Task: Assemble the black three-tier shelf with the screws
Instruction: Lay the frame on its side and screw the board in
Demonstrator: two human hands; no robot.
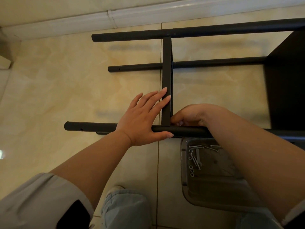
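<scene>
Black metal shelf frame (198,63), partly assembled, lying on its side on a beige marbled tile floor (57,80). Three round poles visible, running left to right: far pole (132,36) near the white baseboard (148,14); middle pole (137,66) with a small hole near its left end; near pole (89,126), likewise holed near its left end. One flat shelf panel (167,63), seen edge-on, spans from the far pole to the near pole. A second, wider black panel (287,80) stands at the right of the frame.

Left hand (143,116): fingers straight and spread, fingertips laid against the edge of the edge-on panel, thumb stretched along the near pole; grips nothing.

Right hand (189,115): fingers curled in at the corner where the edge-on panel meets the near pole, wrist across the pole. Whatever the fingertips hold is hidden; cannot tell if it is a screw.

Clear plastic tray (184,182) on the floor just this side of the near pole, partly under the right forearm. Contents: several silver screws (195,146), a row of small washers or nuts (191,171), one small flat wrench (198,158).

Also in view: grey rolled sleeve (41,195), light blue jeans at the knee (125,209).
</scene>
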